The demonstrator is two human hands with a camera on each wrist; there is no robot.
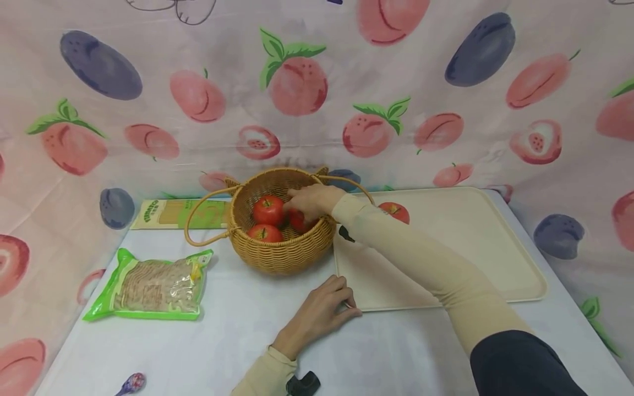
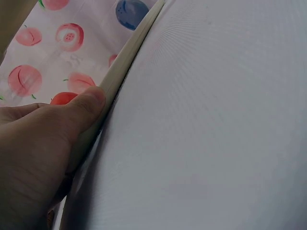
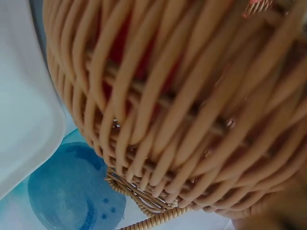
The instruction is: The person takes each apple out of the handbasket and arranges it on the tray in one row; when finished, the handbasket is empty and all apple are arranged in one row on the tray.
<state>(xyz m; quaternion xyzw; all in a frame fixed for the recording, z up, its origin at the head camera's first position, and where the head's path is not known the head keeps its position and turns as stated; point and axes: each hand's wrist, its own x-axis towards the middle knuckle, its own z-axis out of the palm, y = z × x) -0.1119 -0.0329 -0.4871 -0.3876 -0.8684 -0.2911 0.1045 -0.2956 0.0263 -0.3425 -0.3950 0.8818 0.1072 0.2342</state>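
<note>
My right hand [image 1: 314,201] reaches over the rim into a wicker basket [image 1: 279,258], its fingers round a red apple [image 1: 299,222] that the hand partly covers. Two more red apples, one behind [image 1: 268,209] and one in front [image 1: 264,234], lie to the left inside. In the right wrist view the basket's woven wall [image 3: 158,110] hides the fingers, with red showing through the gaps. At the near left corner of a cream tray [image 1: 396,286], my left hand [image 1: 322,308] holds the edge. The left wrist view shows its thumb [image 2: 91,103] against the tray's rim [image 2: 120,72].
Another apple [image 1: 394,211] sits on the tray at the back left, partly behind the right sleeve. Left of the basket lie a flat green-and-tan packet [image 1: 173,214] and a green-edged bag [image 1: 153,286] of brownish food. A wrapped lollipop [image 1: 134,383] lies near the front left.
</note>
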